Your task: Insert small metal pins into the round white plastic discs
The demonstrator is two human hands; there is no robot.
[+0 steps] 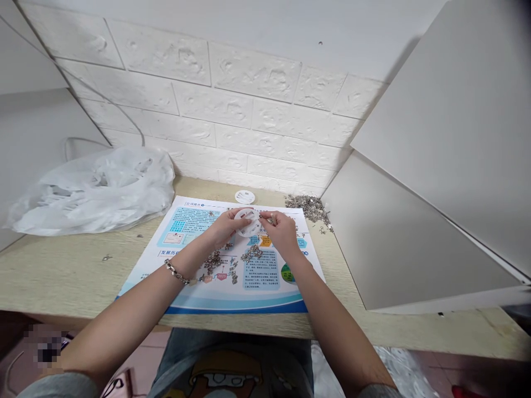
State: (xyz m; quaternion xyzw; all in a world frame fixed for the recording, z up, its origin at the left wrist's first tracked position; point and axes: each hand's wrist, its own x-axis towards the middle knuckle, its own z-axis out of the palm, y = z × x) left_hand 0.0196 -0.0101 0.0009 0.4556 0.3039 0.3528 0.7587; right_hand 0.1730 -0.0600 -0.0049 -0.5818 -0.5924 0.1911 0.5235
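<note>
My left hand [229,226] grips a round white plastic disc [245,225] by its left side, thumb across its face. Small dark and metallic parts sit on the disc. At the disc's right edge, my right hand [280,232] has its thumb and fingertips pinched together around a small metal piece, too small to name. Under both hands lies a printed poster sheet [182,301]. Several little heaps of small metal pieces [252,254] rest on it. Just beyond the sheet, another round white disc [244,197] lies on the table.
A larger pile of small metal pieces [309,209] lies at the back right, near leaning white panels [398,237]. A clear plastic bag [103,188] with white contents sits at the left on the wooden table [74,276]. A white brick-pattern wall [232,121] stands behind.
</note>
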